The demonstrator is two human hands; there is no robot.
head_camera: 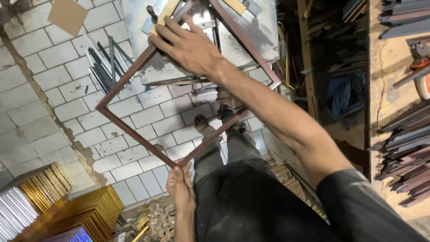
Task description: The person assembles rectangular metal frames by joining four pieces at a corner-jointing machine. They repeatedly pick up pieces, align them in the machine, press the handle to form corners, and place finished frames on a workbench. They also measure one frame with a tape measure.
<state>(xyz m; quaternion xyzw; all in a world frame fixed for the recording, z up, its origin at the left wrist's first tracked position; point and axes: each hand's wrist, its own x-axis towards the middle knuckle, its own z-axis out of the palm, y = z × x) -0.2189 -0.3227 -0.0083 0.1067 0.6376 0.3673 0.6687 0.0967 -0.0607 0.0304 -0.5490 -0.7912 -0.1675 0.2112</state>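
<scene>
Head view: left hand pinches the brown frame's near corner, right hand spread, seemingly pressing its far corner.

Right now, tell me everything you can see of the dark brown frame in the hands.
The dark brown frame is an open rectangle of thin moulding, wood by its look, with mitred corners and nothing inside it. It is held turned like a diamond above the tiled floor. Its upper part lies on the metal machine table, where the right hand presses on one rail. The left hand grips the lowest corner.
</scene>
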